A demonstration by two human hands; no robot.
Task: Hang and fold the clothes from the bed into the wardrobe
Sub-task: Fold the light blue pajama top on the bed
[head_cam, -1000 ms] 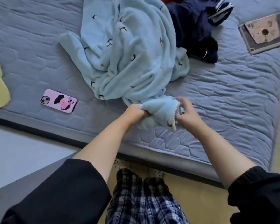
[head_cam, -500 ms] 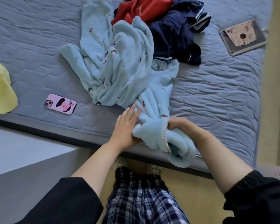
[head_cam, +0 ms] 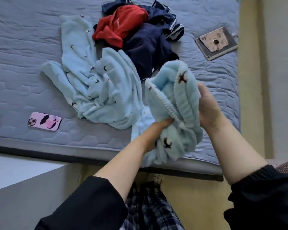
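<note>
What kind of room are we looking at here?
Likely a bedroom: a quilted mattress with loose clothes on it, a light blue fleece, a red garment and a navy garment. A phone lies there too.

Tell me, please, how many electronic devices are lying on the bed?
2: a phone near the bed's front edge, at left, and a tablet at the far right. The clothes could hide more.
</note>
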